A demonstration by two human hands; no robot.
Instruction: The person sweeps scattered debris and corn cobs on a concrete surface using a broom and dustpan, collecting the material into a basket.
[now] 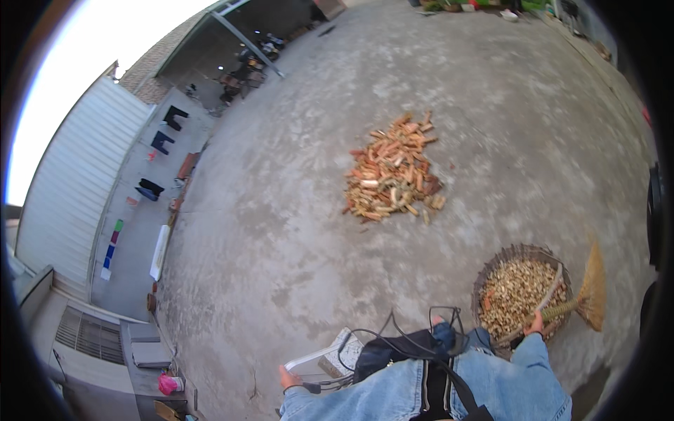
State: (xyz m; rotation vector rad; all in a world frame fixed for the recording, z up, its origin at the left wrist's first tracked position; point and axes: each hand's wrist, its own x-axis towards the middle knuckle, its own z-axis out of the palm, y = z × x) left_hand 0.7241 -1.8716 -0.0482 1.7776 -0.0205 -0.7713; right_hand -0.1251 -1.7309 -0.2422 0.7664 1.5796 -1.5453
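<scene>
At the lower middle, my left hand [290, 378] grips the edge of a grey dustpan [342, 350] that looks like metal. My right hand [535, 322] is closed around the handle of a straw broom [591, 294], whose bristles fan out to the right. Under this hand is a round woven basket [478, 284], filled with small pale yellow pieces [518, 287]. A curved basket handle [552, 288] runs up to the same hand; whether the fingers hold it too, I cannot tell. Farther ahead, a heap of reddish and tan corncobs [392, 171] lies on the ground.
Around me stretches a concrete yard [274, 210]. Along the left wall, clothes [176, 118] hang and a long white object [159, 252] lies at its foot. Motorcycles [253, 63] stand under a roof at the far left. Dark cables [392, 326] loop before my chest.
</scene>
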